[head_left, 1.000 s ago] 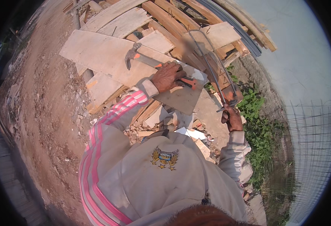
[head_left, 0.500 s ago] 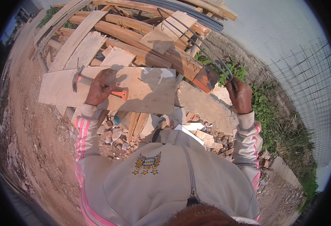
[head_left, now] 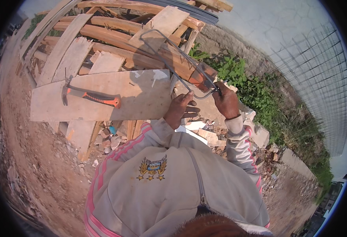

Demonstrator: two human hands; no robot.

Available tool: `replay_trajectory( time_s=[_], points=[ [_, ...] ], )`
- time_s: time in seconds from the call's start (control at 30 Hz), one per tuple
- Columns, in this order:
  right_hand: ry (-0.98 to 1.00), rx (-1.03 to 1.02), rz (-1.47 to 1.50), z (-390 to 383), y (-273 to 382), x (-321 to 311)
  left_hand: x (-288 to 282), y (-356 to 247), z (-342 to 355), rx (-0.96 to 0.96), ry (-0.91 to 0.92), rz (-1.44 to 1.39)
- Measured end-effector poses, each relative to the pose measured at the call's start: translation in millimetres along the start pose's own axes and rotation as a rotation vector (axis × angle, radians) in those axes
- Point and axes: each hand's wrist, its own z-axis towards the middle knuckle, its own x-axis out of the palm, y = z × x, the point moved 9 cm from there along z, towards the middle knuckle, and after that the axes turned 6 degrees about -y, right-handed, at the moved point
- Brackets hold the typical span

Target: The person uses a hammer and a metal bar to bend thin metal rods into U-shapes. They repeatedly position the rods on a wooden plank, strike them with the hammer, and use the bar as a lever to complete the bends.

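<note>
My left hand (head_left: 180,109) and my right hand (head_left: 225,101) both grip the near end of a bent steel rod frame (head_left: 169,55), a loop of grey bar that reaches up over the wood pile. The left hand's fingers curl around the rod's bottom bend at the right edge of a flat wooden board (head_left: 102,94). A claw hammer with an orange and black handle (head_left: 91,95) lies loose on that board, well to the left of my hands.
A pile of planks and beams (head_left: 102,39) lies behind the board. Broken rubble and brick bits (head_left: 205,134) cover the ground near my feet. Green weeds (head_left: 236,71) and a steel mesh panel (head_left: 319,79) stand to the right, bare dirt (head_left: 31,166) to the left.
My left hand let go of the hammer, which now rests on the board, and moved right to take the rod frame beside my right hand. The view swung left.
</note>
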Motion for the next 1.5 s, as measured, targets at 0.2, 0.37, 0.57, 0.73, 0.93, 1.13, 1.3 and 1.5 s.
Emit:
replay_trajectory(
  time_s=[0.2,0.37,0.57,0.73,0.93,1.13,1.3,1.5],
  points=[
    [0.022,0.000,0.137,5,-1,-11,15,-6,25,0.194,0.078,-0.044],
    [-0.060,-0.123,0.052,21,-8,-23,13,0,16,0.188,0.008,-0.076],
    [-0.133,-0.151,0.150,28,-27,-7,17,-4,41,0.255,0.022,-0.040],
    [-0.094,-0.133,0.378,39,-21,-2,20,-25,54,0.310,-0.048,0.012],
    [-0.089,-0.162,0.431,48,-46,11,16,-11,70,0.298,-0.057,-0.007],
    [0.094,0.075,0.567,36,-89,31,-1,2,71,0.334,-0.190,-0.059],
    [0.165,0.023,0.324,28,-112,50,-9,5,74,0.381,-0.185,0.003],
    [-0.024,-0.133,0.014,22,-92,35,-11,-69,23,0.777,-0.692,1.171]
  ],
)
